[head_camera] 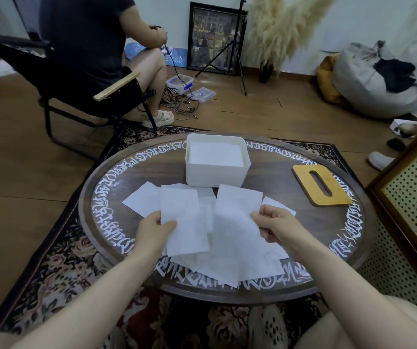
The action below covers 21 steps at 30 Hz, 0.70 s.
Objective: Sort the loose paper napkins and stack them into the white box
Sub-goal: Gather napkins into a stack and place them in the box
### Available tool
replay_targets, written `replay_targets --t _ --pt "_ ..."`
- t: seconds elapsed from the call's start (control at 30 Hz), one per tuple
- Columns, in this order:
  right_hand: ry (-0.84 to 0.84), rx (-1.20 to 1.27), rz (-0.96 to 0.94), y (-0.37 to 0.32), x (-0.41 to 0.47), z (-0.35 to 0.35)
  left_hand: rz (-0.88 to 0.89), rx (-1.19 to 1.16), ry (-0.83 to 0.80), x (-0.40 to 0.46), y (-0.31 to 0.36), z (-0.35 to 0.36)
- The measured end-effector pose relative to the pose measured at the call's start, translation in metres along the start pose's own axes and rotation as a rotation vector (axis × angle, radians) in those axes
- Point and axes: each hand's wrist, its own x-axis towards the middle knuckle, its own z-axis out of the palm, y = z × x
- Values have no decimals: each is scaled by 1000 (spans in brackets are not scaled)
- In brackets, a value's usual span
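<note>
The white box [216, 176] stands open at the far middle of the round table [303, 227], with flat white napkins [215, 153] stacked inside. Several loose napkins [143, 201] lie fanned out on the table between the box and me. My left hand [153, 229] pinches the left edge of one napkin [184, 222], lifted off the pile. My right hand [276, 226] pinches the right edge of another napkin [235, 222]. Both held napkins overlap the loose pile below them.
A wooden lid with an oval slot [322, 185] lies on the table to the right of the box. A person sits in a black folding chair [76, 79] beyond the table at left. A perforated cabinet [408, 197] stands close on the right.
</note>
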Motion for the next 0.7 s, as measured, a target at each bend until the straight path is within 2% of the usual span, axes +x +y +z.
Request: replay_targets --t 0.13,0.27,0.43,0.7 --pt "-113 163 20 -4 5 10 13 38 -8 -1 2 5" --pt "-191 176 9 -7 5 23 -25 35 -144 -6 5 14" --pt "-101 59 -27 -10 4 31 -81 -47 -291 -11 9 18" --pt "-58 41 -25 -14 -2 34 -78 -76 -336 -9 6 16"
